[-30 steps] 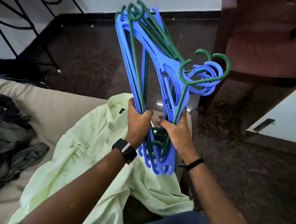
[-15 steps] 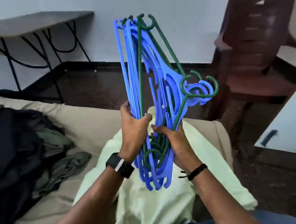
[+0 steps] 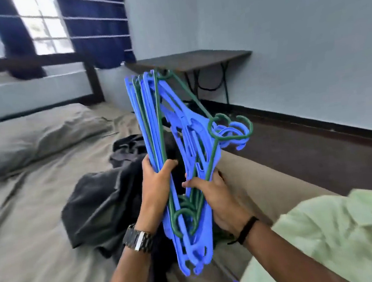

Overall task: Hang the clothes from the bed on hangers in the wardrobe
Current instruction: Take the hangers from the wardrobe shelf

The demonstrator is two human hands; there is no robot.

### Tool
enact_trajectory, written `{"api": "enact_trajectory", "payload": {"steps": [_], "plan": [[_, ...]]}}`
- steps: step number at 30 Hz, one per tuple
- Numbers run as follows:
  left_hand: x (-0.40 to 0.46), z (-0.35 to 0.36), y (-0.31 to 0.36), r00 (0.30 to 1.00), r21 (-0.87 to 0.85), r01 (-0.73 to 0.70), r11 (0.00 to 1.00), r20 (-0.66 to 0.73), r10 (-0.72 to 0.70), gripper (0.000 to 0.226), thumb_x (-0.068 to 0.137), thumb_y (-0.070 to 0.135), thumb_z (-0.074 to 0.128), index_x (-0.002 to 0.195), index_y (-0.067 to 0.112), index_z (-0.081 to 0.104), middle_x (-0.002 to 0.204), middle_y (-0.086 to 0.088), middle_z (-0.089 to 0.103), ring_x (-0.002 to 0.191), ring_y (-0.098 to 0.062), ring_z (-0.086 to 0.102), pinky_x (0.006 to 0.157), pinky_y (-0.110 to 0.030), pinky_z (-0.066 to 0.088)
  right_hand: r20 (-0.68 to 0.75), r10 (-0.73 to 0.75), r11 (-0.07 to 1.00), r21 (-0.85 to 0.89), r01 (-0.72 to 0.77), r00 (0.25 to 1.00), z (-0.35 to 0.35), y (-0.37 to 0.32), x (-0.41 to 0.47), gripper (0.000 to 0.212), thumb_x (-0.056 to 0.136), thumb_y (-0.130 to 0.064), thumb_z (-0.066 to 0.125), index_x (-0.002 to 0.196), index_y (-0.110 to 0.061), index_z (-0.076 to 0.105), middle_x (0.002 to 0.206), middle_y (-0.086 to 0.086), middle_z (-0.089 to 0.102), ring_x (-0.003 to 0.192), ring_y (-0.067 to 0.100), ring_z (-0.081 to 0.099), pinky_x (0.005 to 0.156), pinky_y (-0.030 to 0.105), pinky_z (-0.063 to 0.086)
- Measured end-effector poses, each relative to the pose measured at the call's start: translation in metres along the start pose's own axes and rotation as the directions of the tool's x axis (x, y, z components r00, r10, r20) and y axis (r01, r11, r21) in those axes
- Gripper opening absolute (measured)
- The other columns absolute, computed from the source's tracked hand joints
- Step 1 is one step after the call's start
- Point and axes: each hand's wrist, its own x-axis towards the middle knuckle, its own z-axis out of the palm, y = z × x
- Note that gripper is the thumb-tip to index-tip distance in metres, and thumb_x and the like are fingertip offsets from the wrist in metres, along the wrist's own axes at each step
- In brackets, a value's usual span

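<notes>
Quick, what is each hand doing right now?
Left hand: grips the bundle of hangers.
Right hand: holds the same bundle of hangers from the other side.

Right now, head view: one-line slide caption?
Both hands, left hand and right hand, grip a bundle of blue and green hangers above dark clothes on the bed.

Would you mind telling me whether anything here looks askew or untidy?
Yes: the bundle of hangers gripped by both hands is jumbled, hooks pointing different ways. The dark clothes lie crumpled on the bed.
</notes>
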Motion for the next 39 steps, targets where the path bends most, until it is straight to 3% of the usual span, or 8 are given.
{"api": "enact_trajectory", "payload": {"steps": [5,8,13,18,24,33,36,39], "plan": [[0.055,-0.061,-0.030,0.992,0.125,0.126,0.984,-0.037,-0.123,0.020,0.077,0.028,0.066,0.087,0.014,0.055,0.070,0.000,0.058,0.059,-0.015,0.054,0.053,-0.025,0.045,0.238,0.243,0.969,-0.101,-0.225,0.940,0.039,0.018,0.041,0.052,0.089,-0.005,0.063,0.134,-0.018,0.039,0.127,0.007,0.060,0.112,0.025,0.061,0.098,0.045,0.049],[0.074,-0.081,-0.059,0.972,0.179,0.230,0.956,-0.089,-0.218,0.033,0.085,0.021,0.068,0.111,0.013,0.048,0.093,-0.003,0.062,0.070,-0.008,0.059,0.057,-0.022,0.047,0.288,0.390,0.902,-0.311,-0.300,0.875,0.043,0.025,0.060,0.048,0.092,-0.011,0.060,0.131,-0.023,0.036,0.127,0.005,0.059,0.099,0.021,0.064,0.085,0.042,0.055],[0.084,-0.101,-0.097,0.961,0.176,0.244,0.954,-0.177,-0.213,0.052,0.083,0.016,0.068,0.125,0.017,0.037,0.107,-0.002,0.063,0.090,-0.016,0.063,0.086,-0.039,0.051,0.281,0.208,0.697,-0.714,0.060,0.937,0.052,0.047,0.077,0.059,0.093,-0.027,0.057,0.144,-0.027,0.028,0.128,0.000,0.061,0.117,0.021,0.058,0.101,0.036,0.045],[0.098,-0.136,-0.091,0.952,0.227,0.172,0.959,-0.288,-0.103,0.050,0.078,-0.003,0.061,0.126,0.006,0.049,0.121,-0.016,0.061,0.113,-0.032,0.059,0.100,-0.051,0.045,0.427,0.194,0.641,-0.737,0.215,0.883,0.078,0.058,0.084,0.084,0.091,-0.042,0.060,0.154,-0.028,0.006,0.149,0.000,0.041,0.138,0.017,0.037,0.114,0.034,0.030],[0.101,-0.177,-0.104,0.839,0.715,0.537,0.448,-0.399,-0.369,0.054,0.096,0.035,0.051,0.135,-0.003,0.043,0.138,-0.032,0.038,0.127,-0.047,0.038,0.107,-0.045,0.032,0.420,0.239,0.395,-0.865,0.308,0.875,0.101,0.072,0.076,0.059,0.092,-0.046,0.057,0.141,-0.017,0.042,0.144,0.011,0.028,0.136,0.029,0.033,0.112,0.030,0.026],[0.056,-0.183,-0.093,0.885,0.610,0.313,0.728,-0.466,0.010,0.036,0.095,0.010,0.046,0.129,0.003,0.054,0.127,-0.020,0.058,0.119,-0.033,0.053,0.099,-0.038,0.039,0.412,0.198,0.389,-0.866,0.315,0.889,0.086,0.095,0.051,0.042,0.094,-0.040,0.055,0.132,-0.022,0.049,0.124,-0.002,0.033,0.114,0.016,0.042,0.098,0.022,0.032],[0.038,-0.159,-0.083,0.918,0.730,0.140,0.669,-0.348,0.188,0.028,0.091,0.011,0.057,0.117,0.004,0.062,0.115,-0.018,0.060,0.108,-0.034,0.055,0.097,-0.037,0.038,0.375,0.240,0.499,-0.839,0.218,0.895,0.084,0.097,0.050,0.041,0.093,-0.035,0.057,0.132,-0.025,0.048,0.120,-0.005,0.036,0.084,0.001,0.048,0.083,0.016,0.033],[0.025,-0.131,-0.081,0.920,0.842,0.024,0.538,-0.230,0.318,0.022,0.088,0.015,0.065,0.108,0.006,0.067,0.110,-0.015,0.058,0.106,-0.033,0.051,0.094,-0.039,0.037,0.346,0.258,0.556,-0.816,0.155,0.902,0.081,0.099,0.050,0.049,0.092,-0.028,0.060,0.138,-0.026,0.043,0.129,-0.002,0.042,0.097,0.007,0.054,0.089,0.020,0.038]]}}
